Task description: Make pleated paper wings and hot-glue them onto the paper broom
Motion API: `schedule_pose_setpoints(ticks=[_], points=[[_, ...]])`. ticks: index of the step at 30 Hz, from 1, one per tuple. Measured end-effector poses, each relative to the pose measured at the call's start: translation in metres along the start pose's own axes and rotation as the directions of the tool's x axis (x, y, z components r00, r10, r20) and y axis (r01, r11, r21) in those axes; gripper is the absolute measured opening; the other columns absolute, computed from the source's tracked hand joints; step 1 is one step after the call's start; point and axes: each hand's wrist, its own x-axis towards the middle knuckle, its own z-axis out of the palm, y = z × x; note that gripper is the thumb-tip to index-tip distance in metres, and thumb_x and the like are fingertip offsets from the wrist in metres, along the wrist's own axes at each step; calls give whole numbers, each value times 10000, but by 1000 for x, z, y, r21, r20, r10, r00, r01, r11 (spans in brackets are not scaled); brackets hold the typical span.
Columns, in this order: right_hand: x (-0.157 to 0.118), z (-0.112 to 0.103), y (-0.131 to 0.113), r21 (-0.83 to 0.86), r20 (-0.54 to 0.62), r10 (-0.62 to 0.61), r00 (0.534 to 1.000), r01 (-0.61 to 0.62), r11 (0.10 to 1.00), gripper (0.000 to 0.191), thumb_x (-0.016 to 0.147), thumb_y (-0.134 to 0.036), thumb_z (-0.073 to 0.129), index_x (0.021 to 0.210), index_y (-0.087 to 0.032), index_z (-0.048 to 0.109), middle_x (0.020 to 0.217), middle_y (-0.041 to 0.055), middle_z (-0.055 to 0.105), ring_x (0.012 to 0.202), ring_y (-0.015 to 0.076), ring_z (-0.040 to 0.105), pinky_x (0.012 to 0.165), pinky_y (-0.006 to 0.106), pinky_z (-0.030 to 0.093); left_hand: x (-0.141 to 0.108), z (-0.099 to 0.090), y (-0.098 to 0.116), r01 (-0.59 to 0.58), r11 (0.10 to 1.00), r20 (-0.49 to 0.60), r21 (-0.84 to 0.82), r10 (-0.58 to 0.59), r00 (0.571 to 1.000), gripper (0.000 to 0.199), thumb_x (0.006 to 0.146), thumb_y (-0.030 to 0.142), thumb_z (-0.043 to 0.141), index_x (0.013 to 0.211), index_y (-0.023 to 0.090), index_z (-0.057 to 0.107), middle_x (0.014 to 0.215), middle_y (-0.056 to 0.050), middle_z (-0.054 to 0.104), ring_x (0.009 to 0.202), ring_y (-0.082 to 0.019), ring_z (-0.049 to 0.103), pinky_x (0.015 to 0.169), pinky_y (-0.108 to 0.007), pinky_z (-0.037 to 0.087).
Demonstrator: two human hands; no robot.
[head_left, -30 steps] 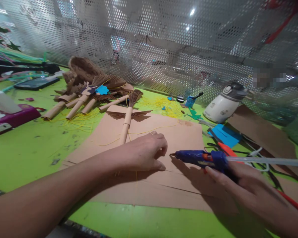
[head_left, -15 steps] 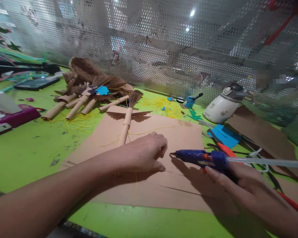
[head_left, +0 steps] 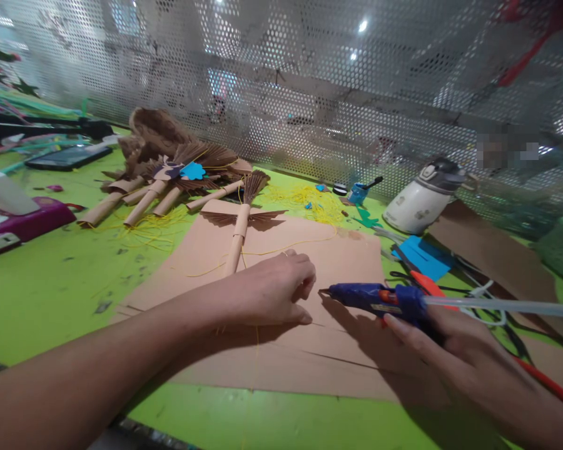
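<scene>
My right hand (head_left: 455,356) is wrapped around a blue hot glue gun (head_left: 380,297), with a long clear glue stick (head_left: 507,306) jutting from its back. The dark nozzle points left, a short gap from my left hand (head_left: 281,289). That hand rests over brown kraft paper sheets (head_left: 351,256), fingers loosely curled and thumb apart; nothing shows in the gap. Partly under my left forearm lies a rolled paper tube figure (head_left: 237,240) with pleated paper fans at its top and sides. A yellow string (head_left: 291,249) runs across the paper by my left hand.
Several similar paper figures (head_left: 154,194) are piled at back left, near a phone (head_left: 70,156) and a purple power strip (head_left: 37,222). Yellow string scraps (head_left: 304,200), a blue paint jar (head_left: 358,192), a white bottle (head_left: 417,200) and blue paper (head_left: 425,256) lie at the back and right.
The glue gun in my right hand has shifted very slightly left. My left hand stays in place.
</scene>
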Motion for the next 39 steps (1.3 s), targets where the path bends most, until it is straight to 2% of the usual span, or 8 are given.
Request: schedule_pose_setpoints(ticks=[3,9,14,19,23,28,35,39], points=[[1,0,-1,14,67,7,998,-8,1000,318,832,-376,474,1027,-231,679,850,68,730,748,230,680,622,288,554,0,0,0,-7,1000,1,0,7,1000,223,688,312,650,816,188,518,878,-9,507,784,-153,449,613,-259,323],[0,3,-1,43,27,-6,1000,4,999,318,836,-356,458,1023,-240,688,794,60,731,687,224,680,570,284,545,1,1,1,38,999,-2,-18,-38,999,249,670,319,653,826,191,506,834,2,492,735,-143,443,591,-256,314],[1,3,-5,32,27,-45,999,44,999,312,839,-333,458,1031,-243,686,809,53,731,721,230,684,604,285,556,0,1,1,44,999,-13,-27,-45,999,253,662,310,663,810,193,495,819,4,497,709,-139,430,580,-259,307],[2,3,1,-56,-17,-63,998,62,997,305,839,-383,468,1007,-255,688,822,39,733,709,219,681,594,269,554,0,-1,2,31,999,4,-10,-31,1000,238,669,307,650,821,191,509,823,-3,499,722,-145,435,584,-262,306],[0,-1,7,-127,30,-55,998,58,990,294,847,-400,476,993,-241,674,806,19,728,672,197,670,559,247,547,-1,-2,2,15,1000,13,-11,-15,1000,226,675,290,633,843,191,519,847,-8,501,745,-151,441,588,-265,308],[-1,-4,10,-167,32,-44,998,49,985,283,833,-418,491,920,-228,682,715,19,716,604,189,659,502,235,537,0,-2,1,6,1000,27,-12,-5,1000,228,679,284,631,852,186,519,872,-14,503,768,-153,450,601,-262,316],[1,1,8,-64,100,-15,995,22,998,347,868,-368,444,1097,-190,633,856,80,721,735,223,676,599,274,550,1,2,-1,20,1000,4,-9,-20,1000,248,682,338,647,823,185,511,853,-13,511,729,-142,442,575,-257,299],[1,2,6,-45,94,-35,995,40,998,342,869,-358,435,1072,-189,652,888,80,721,773,225,673,661,291,546,1,4,-1,14,1000,-14,-3,-14,1000,244,684,336,647,821,189,510,856,-9,513,736,-144,446,579,-258,305]])
